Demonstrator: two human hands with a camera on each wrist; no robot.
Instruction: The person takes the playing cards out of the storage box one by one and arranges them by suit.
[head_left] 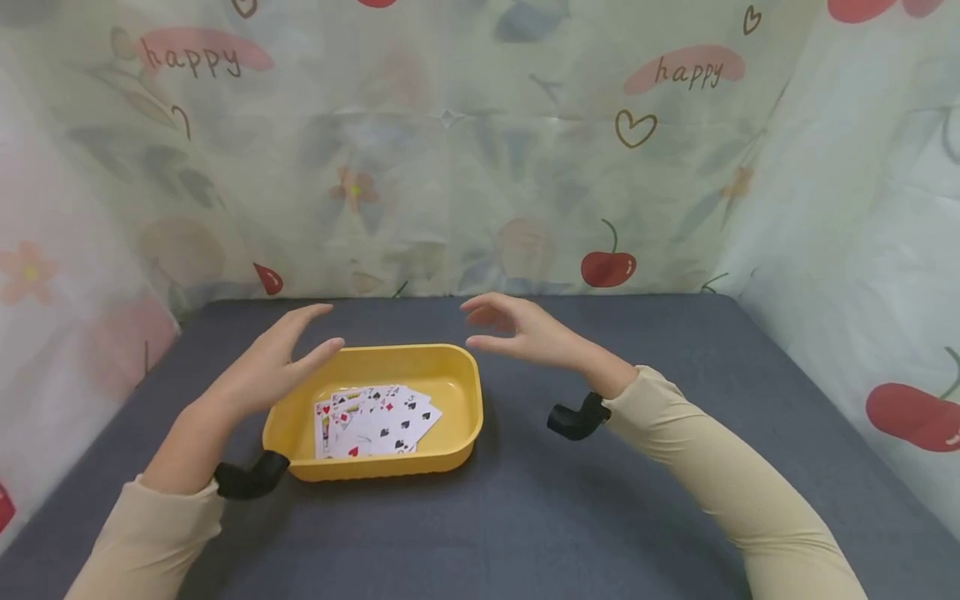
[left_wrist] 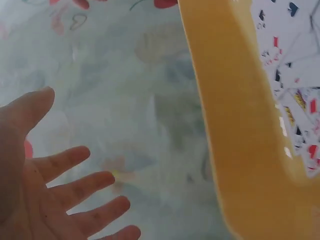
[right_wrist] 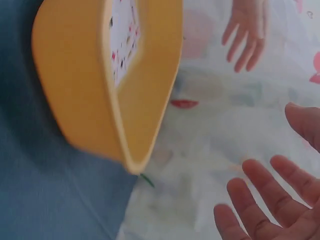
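Observation:
A yellow plastic tray (head_left: 457, 392) sits left of centre on the dark tabletop, its rim raised all round. Inside it, several playing cards (head_left: 382, 421) lie face up in an overlapping spread, with spades, hearts and diamonds showing. My left hand (head_left: 262, 367) hovers over the tray's left side, fingers spread and holding nothing; its palm shows in the left wrist view. To the right of the tray my right hand (head_left: 528, 333) is held in the air, fingers apart and nothing in them. The right wrist view shows both the tray and that hand's spread fingers (right_wrist: 260, 190).
A dark grey cloth (head_left: 540, 517) covers the table. Pale printed curtains (head_left: 450, 167) with cherries and flowers hang behind it and along both sides. Each wrist wears a black camera mount, such as the one on the right wrist (head_left: 577, 418).

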